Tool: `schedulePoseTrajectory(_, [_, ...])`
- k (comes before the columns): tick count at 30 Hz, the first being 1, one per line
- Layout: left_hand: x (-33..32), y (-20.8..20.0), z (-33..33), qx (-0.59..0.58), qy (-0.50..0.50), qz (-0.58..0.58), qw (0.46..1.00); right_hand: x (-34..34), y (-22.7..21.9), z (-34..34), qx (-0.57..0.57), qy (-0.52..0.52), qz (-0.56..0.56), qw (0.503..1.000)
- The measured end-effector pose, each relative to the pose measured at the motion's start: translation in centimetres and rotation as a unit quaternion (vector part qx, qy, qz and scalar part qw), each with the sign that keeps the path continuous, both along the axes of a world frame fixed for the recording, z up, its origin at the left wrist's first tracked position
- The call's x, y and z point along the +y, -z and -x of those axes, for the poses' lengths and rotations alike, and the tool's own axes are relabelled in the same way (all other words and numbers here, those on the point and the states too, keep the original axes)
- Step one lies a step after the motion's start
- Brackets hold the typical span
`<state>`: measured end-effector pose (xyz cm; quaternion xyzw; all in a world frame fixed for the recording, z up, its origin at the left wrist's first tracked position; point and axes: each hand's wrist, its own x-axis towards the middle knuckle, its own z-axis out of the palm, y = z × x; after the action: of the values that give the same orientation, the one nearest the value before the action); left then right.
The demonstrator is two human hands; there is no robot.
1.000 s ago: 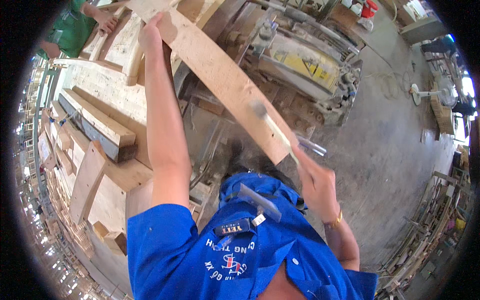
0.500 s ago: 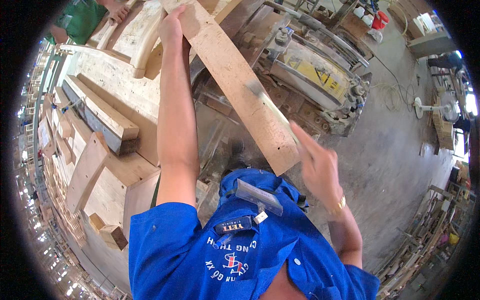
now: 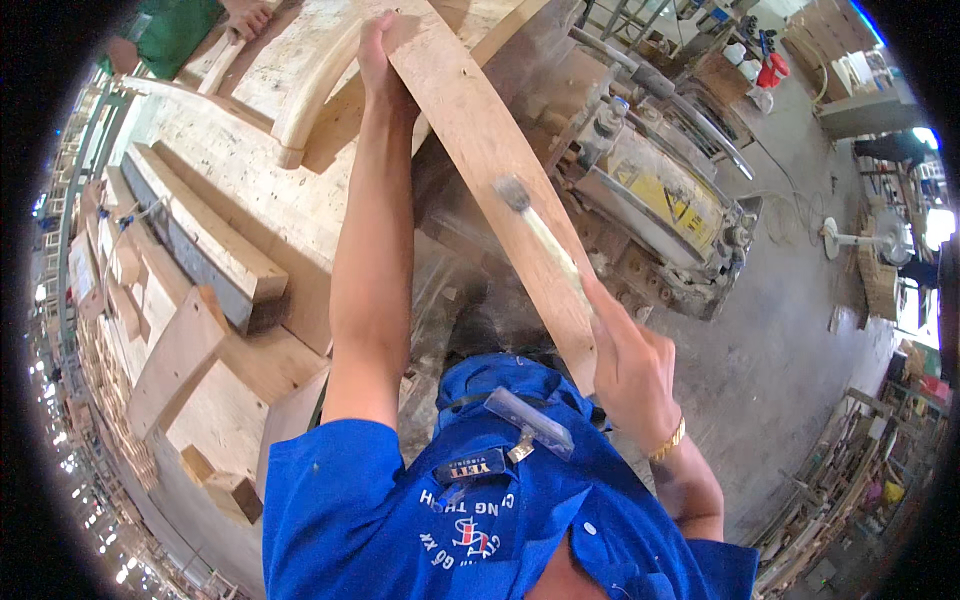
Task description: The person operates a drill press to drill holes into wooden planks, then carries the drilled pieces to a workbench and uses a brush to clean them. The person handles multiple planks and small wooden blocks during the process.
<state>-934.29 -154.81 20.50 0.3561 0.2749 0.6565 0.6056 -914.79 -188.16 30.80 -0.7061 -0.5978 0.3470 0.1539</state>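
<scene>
A long, flat wooden board (image 3: pixel 468 115) slants from the top of the view down toward my waist. My left hand (image 3: pixel 378 62) is closed around its far part, thumb along the left edge. My right hand (image 3: pixel 636 372) grips the pale handle of a brush (image 3: pixel 545 240). The brush's grey head lies over the middle of the board's face; whether it touches the wood I cannot tell. My right hand covers part of the board's near end.
To my left, a wooden workbench (image 3: pixel 235 130) carries curved wooden frame parts and a stack of timber bars (image 3: pixel 210 225). A co-worker's hand (image 3: pixel 246 18) rests at the far left. A dusty machine (image 3: pixel 660 190) stands beyond the board; a white fan (image 3: pixel 870 238) is farther right.
The board has swung to a steeper slant, its far end moving right with my left hand. The brush has shifted from near the board's right edge onto its face.
</scene>
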Motion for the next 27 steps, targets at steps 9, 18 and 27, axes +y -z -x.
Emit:
schedulePoseTrajectory(9, [-2.8, -1.6, -2.6, -0.074, 0.034, 0.062, 0.995, -0.4, 0.6, 0.6, -0.019, 0.018, -0.094, 0.995])
schedulePoseTrajectory(18, [-2.1, -1.3, -1.9, -0.061, 0.024, 0.051, 0.997, 0.1, 0.0, -0.6, -0.025, -0.009, -0.063, 0.998])
schedulePoseTrajectory(27, [-2.2, -1.3, -2.1, -0.058, 0.014, 0.039, 0.997, -3.0, 0.9, -2.8, -0.124, -0.096, -0.117, 0.981])
